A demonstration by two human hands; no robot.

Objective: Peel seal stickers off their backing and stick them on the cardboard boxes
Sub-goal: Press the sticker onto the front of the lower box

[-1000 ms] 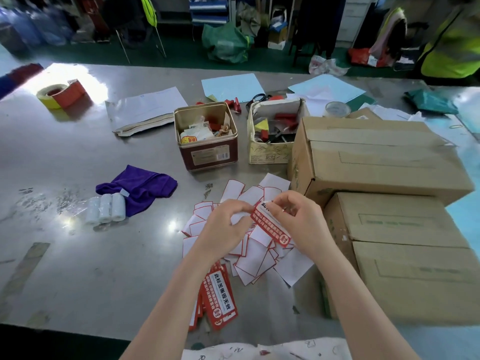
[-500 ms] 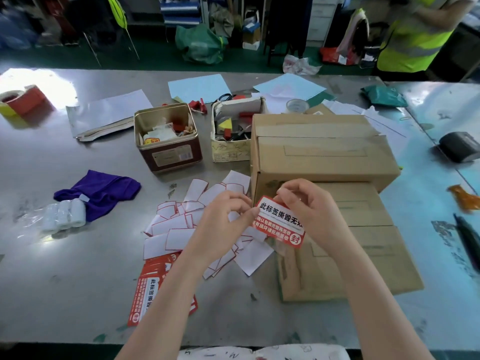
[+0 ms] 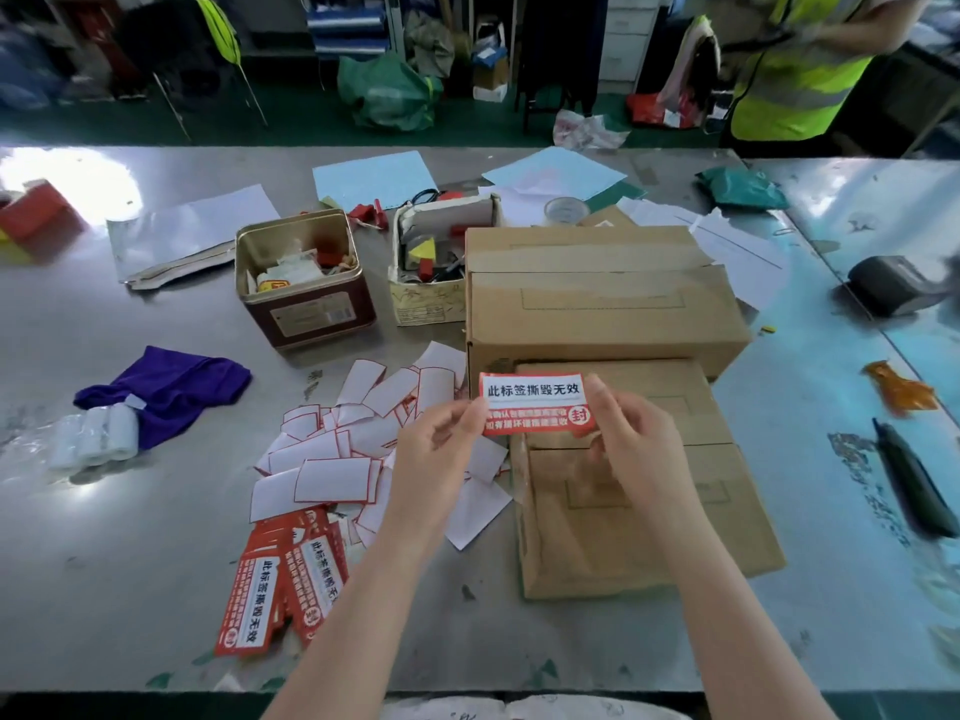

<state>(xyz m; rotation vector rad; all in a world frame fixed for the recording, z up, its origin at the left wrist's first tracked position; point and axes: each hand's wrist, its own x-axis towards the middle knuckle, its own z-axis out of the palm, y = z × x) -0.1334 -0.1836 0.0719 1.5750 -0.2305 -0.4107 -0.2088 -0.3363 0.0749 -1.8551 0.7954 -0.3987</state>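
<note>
Purple soft cloth [image 3: 166,389] lies crumpled on the dull metal worktop [image 3: 130,563]; left hand [image 3: 441,449] and right hand [image 3: 631,439] fingers pinch a glossy red rectangular seal sticker [image 3: 535,403] above the flat brown cardboard box [image 3: 649,517].

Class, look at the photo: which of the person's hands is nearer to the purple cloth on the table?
Left. The left hand pinches the sticker on the purple cloth's side; the right hand is farther away, above the nearer box.
</note>
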